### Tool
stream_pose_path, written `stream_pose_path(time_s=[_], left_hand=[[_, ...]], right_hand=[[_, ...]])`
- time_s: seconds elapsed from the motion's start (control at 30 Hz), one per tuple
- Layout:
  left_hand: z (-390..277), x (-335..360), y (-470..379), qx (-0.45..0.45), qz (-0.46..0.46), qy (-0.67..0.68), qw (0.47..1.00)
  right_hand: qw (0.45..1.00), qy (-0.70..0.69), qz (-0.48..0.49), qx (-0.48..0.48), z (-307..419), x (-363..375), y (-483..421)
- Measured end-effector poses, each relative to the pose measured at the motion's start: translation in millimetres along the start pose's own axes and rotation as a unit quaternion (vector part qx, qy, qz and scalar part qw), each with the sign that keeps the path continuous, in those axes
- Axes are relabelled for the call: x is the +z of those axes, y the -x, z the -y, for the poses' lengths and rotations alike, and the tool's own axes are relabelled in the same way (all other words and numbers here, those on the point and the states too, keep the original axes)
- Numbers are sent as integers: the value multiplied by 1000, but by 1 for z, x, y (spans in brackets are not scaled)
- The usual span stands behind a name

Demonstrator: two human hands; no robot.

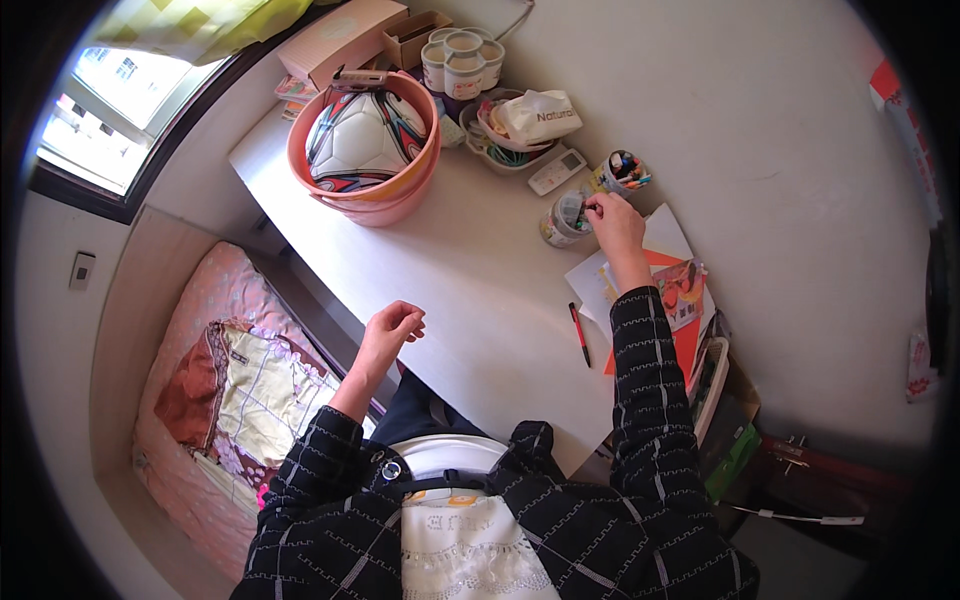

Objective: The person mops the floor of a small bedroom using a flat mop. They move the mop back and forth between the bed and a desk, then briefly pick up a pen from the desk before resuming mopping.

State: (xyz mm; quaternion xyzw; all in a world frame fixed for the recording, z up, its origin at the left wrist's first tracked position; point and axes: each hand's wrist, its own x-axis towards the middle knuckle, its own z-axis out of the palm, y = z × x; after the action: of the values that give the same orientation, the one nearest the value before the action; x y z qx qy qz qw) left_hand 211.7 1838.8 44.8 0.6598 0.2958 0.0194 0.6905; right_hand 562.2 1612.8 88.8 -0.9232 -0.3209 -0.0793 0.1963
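My right hand (pixel 619 225) reaches over a cylindrical cup (pixel 559 229) on the desk. Its thumb and fingers pinch a small dark thing at the cup's mouth, mostly covered by the fingertips. That cup holds a grey item and several others. Just behind it stands a second cup (pixel 628 184), filled with pens and markers. A red and black pen (pixel 579 334) lies on the desk below my right forearm. My left hand (pixel 391 330) hovers near the desk's front edge, fingers loosely curled together and nothing seen in them.
On the white desk (pixel 480 300) stand a pink bucket (pixel 367 206) with a soccer ball (pixel 367 139), a remote control (pixel 557 172), a basket (pixel 517 161) with a tissue pack (pixel 541 116), and a multi-cup holder (pixel 463 64). Papers (pixel 679 352) lie right; a bed (pixel 202 300) is left.
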Motion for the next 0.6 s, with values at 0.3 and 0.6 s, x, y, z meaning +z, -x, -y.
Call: stream_pose_path(time_s=[0.3, 0.6], left_hand=[[3, -1, 6, 8, -6, -5, 1000], [9, 1, 11, 5, -15, -1, 1000]], right_hand=[[999, -37, 4, 38, -2, 7, 10], [1000, 17, 10, 21, -4, 12, 11]])
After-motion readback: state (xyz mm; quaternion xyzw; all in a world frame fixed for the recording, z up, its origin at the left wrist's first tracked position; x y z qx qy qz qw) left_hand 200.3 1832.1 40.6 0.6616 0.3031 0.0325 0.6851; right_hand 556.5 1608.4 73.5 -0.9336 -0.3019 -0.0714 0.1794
